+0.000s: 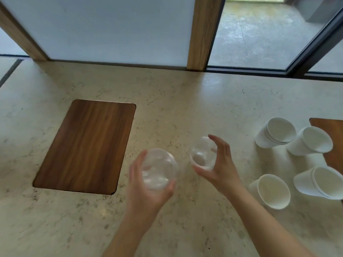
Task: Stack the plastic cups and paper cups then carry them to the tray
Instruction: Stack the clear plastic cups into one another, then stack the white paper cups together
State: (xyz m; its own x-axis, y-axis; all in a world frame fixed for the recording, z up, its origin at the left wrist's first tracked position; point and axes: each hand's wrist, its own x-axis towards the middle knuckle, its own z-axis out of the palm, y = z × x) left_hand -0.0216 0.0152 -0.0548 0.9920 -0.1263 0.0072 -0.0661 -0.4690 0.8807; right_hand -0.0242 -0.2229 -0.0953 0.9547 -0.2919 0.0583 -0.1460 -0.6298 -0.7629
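My left hand grips a clear plastic cup above the counter, mouth toward me. Just to its right, my right hand holds a second clear plastic cup between thumb and fingers. The two cups are a short gap apart, not nested. On the right stand several white paper cups, some nested: one stack at the back, one beside it, a single cup in front and a stack at the far right. A dark wooden tray lies flat at the left.
The beige stone counter runs back to a window wall with a wooden post. A second wooden board shows at the right edge, partly behind the paper cups.
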